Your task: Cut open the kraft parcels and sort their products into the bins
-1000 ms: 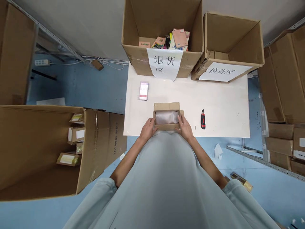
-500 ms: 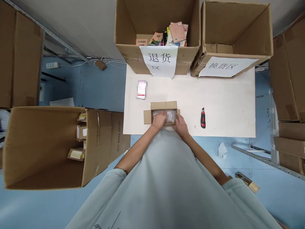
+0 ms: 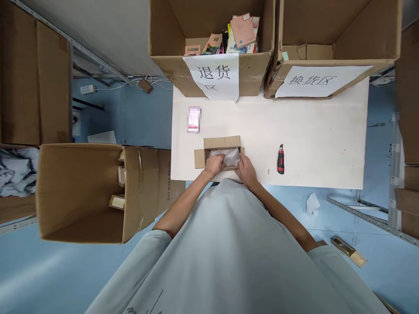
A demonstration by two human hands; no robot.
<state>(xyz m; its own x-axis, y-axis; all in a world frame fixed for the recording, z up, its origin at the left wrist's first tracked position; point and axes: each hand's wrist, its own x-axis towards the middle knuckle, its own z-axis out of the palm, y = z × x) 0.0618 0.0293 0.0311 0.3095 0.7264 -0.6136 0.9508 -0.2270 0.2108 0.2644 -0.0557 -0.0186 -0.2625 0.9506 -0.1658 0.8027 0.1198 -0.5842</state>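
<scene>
A small open cardboard box stands near the front edge of the white table, its flaps folded out. Inside lies crumpled whitish translucent wrapping; whatever is under it is hidden. My left hand reaches over the box's front left, fingers curled closed on the wrapping. At the box's right end, my right hand grips the wall, with its fingertips at the inner rim. A black and red utility knife lies to the right, apart from both hands.
Two large labelled cartons stand at the back: the left carton holds books and small packs, the right carton some cardboard. A blurred-out phone-sized item lies at the table's left. Beside the table, a big carton contains small boxes.
The view has shifted a little. My left hand has drawn slightly toward the box's front left, and more of the wrapping shows, bunched up. My right hand stays at the box's right end.
</scene>
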